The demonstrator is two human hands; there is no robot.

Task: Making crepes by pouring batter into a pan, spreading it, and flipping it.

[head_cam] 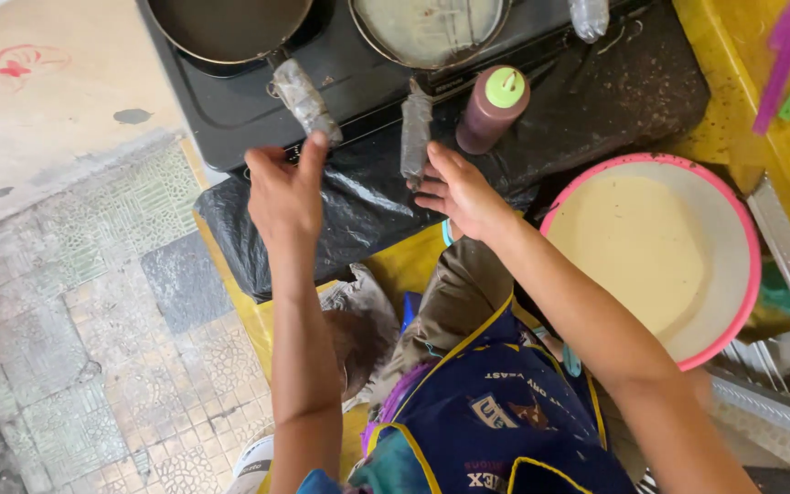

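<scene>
pink-rimmed bowl, brown bottle, green cap

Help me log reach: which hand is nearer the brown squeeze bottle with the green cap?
Right. The right hand lies just below-left of the squeeze bottle, beside the wrapped handle. The left hand is farther left, at the other pan's handle.

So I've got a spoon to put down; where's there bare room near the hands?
Free: black plastic sheet between the squeeze bottle and the pink-rimmed bowl. Crowded: by the two pan handles, where the left hand and right hand are.
</scene>
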